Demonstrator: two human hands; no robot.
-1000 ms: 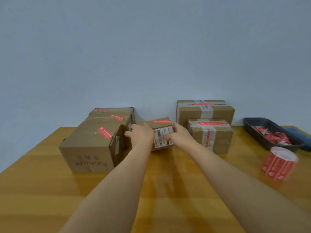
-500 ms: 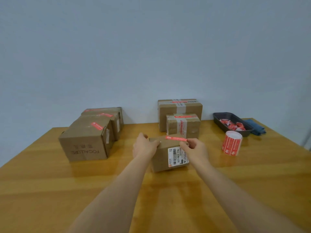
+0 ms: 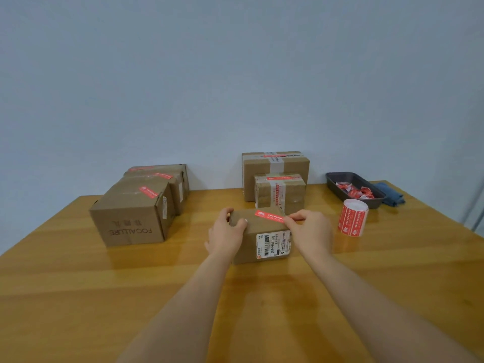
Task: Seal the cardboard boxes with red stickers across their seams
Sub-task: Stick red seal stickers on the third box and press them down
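A small cardboard box (image 3: 262,238) with a white barcode label on its front stands mid-table. My left hand (image 3: 225,235) grips its left top corner. A red sticker (image 3: 269,215) lies across the box's top. My right hand (image 3: 310,233) pinches the sticker's right end at the box's top right edge. A roll of red stickers (image 3: 353,217) stands upright to the right of that hand.
Three stickered boxes (image 3: 136,213) stand in a row at the back left. Two taped boxes (image 3: 280,189) with red stickers stand behind the small box. A dark tray (image 3: 337,183) holding red scraps and a blue cloth (image 3: 390,195) sit at the back right, on the wooden table (image 3: 262,297).
Both hands pulled the small box from the back of the table toward me and set it mid-table. My right hand has shifted to the sticker's right end.
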